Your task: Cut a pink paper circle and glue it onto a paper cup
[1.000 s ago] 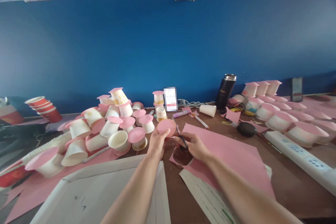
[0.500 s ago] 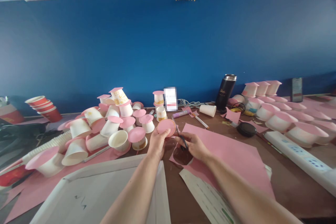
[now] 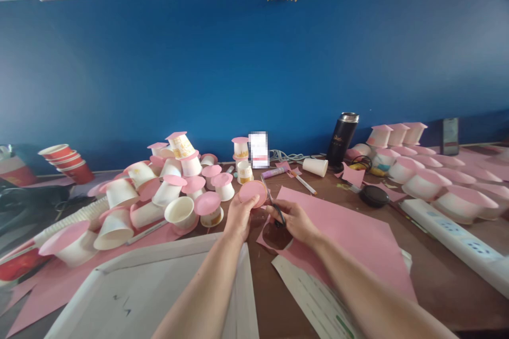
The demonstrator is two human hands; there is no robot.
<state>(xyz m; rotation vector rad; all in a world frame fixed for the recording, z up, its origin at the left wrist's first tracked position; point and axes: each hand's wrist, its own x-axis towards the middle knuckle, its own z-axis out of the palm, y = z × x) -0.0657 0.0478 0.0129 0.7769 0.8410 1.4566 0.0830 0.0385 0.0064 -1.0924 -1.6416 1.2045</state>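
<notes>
Pinched in my left hand is a round pink paper disc, its face tilted toward me. My right hand grips a pair of scissors by the dark handles, and the blades reach up to the disc's right edge. Below the hands lies a large pink paper sheet with a round hole cut near its left corner. Several white paper cups with pink discs on them, one a small cup, stand and lie to the left of my left hand.
Behind the hands are a purple glue stick, a marker and a tipped white cup. A black bottle, a round black lid and a power strip are to the right. A white board lies at front left.
Almost nothing differs. Both hands, the disc and the scissors keep nearly the same place, with only a tiny shift of the whole view.
</notes>
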